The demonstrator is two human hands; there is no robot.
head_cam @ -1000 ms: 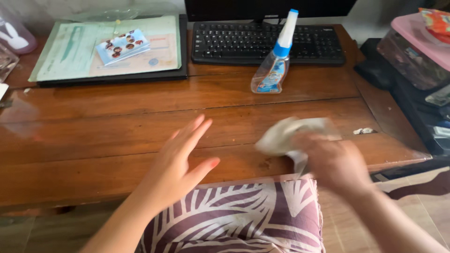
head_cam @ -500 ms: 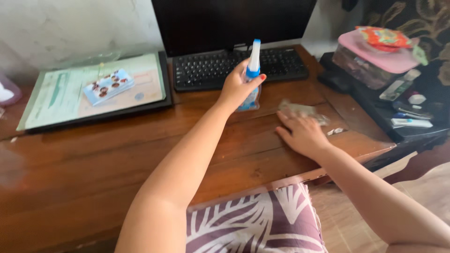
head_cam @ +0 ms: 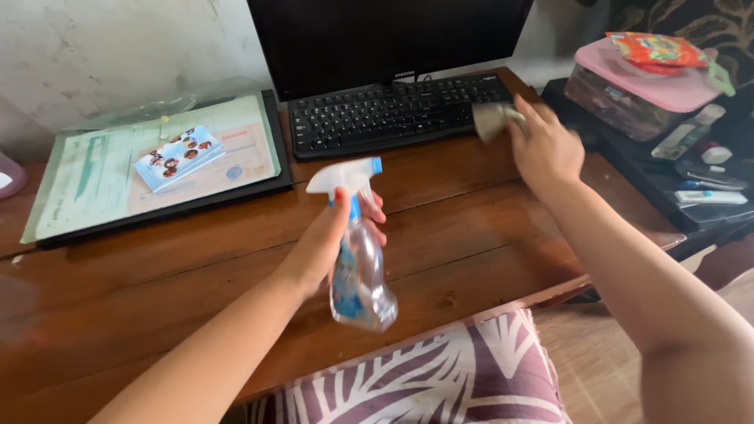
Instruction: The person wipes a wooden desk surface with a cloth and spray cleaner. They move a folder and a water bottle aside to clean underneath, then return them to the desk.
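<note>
The left hand [head_cam: 326,247] is holding a clear spray bottle [head_cam: 357,271] at the middle of the frame, above the wooden tabletop [head_cam: 196,243]. Its fingers [head_cam: 375,212] are wrapping tight around the bottle's neck, just below the white trigger head [head_cam: 343,177], and the nozzle is pointing toward the left of the frame. The bottle is hanging tilted, its base toward the lower edge of the frame, over the front part of the tabletop and apart from it.

The right hand [head_cam: 546,149] is reaching to the upper right of the frame, its fingers pinching a crumpled grey cloth [head_cam: 491,119]. The cloth is lying against the right end of the black keyboard [head_cam: 385,114]; whether it is pressing on the keys cannot be told.

Behind the keyboard, a dark monitor [head_cam: 385,35] is standing at the top centre. In the upper left, a black folder [head_cam: 157,169] with pale green papers is lying flat, with a small blue card [head_cam: 177,157] on top of them. At the upper right, a clear box with a pink lid [head_cam: 652,82] is sitting off the tabletop's edge, an orange packet [head_cam: 656,49] resting on it. Purple cloth with a white leaf pattern [head_cam: 440,377] is showing at the bottom centre.
</note>
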